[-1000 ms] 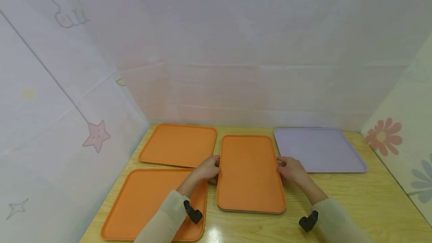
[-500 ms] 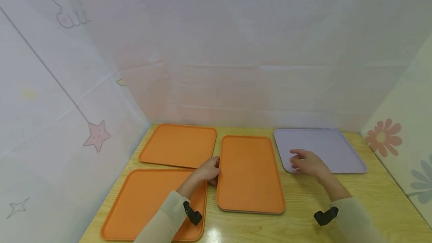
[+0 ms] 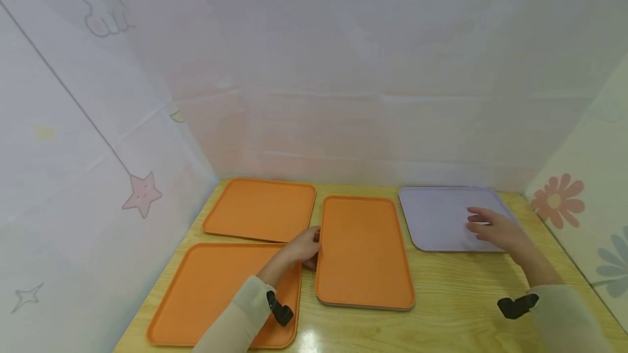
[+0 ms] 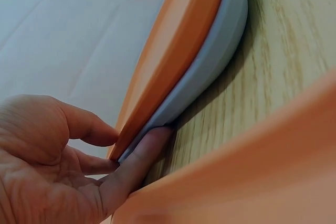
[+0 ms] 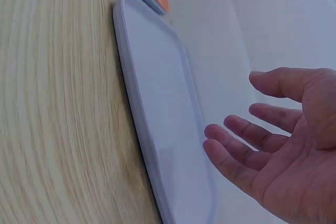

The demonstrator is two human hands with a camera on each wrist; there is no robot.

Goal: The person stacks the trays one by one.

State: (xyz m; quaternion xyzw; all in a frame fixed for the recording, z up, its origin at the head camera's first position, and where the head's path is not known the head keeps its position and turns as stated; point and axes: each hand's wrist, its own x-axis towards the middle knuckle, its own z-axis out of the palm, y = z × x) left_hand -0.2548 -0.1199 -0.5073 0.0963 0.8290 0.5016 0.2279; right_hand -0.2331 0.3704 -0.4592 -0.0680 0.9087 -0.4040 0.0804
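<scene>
While left hand clamps middle orange tray over grey tray, right hand is empty, fingers apart; stacking looks done, release pending.

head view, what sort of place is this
Likely a small screened-off tabletop workspace, though its wider setting isn't shown: a wood-grain table is bordered by pale, creased sheets, one printed with a pink star, and orange trays are laid out.
</scene>
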